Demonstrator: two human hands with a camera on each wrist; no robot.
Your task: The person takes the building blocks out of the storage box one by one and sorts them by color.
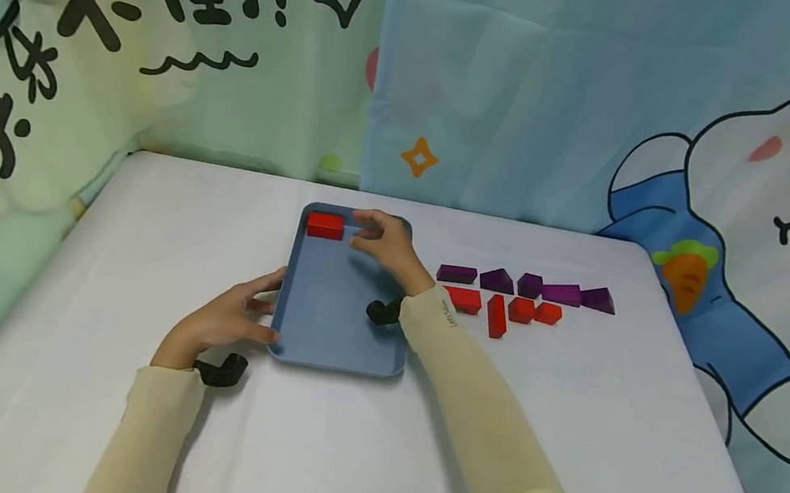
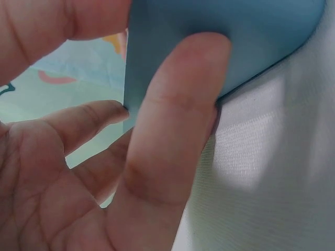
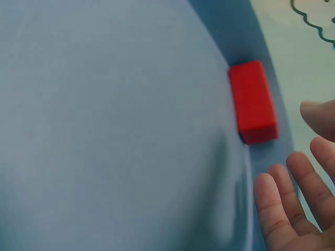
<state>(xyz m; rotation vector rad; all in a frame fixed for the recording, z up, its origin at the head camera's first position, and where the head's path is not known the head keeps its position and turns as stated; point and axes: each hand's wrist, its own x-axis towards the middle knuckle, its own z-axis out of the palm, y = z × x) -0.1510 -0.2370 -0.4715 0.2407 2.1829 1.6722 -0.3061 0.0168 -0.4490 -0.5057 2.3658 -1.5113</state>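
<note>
A blue-grey tray (image 1: pixel 340 305) lies on the white table, with a red block (image 1: pixel 325 226) in its far left corner. My left hand (image 1: pixel 226 317) is at the tray's left side. In the left wrist view its thumb (image 2: pixel 178 110) presses the outside wall of the tray (image 2: pixel 261 36), and other fingertips touch the edge. Over the far right part of the tray is my right hand (image 1: pixel 389 247), with nothing between thumb and fingers. The right wrist view has that hand (image 3: pixel 306 209) with its fingers apart, beside the red block (image 3: pixel 254 102) and not touching it.
Right of the tray, several purple blocks (image 1: pixel 497 280) lie in a row. Several red blocks (image 1: pixel 497 317) lie just nearer, one partly behind the right sleeve (image 1: pixel 482 378). Printed curtains (image 1: pixel 530 91) hang behind the table (image 1: pixel 564 428).
</note>
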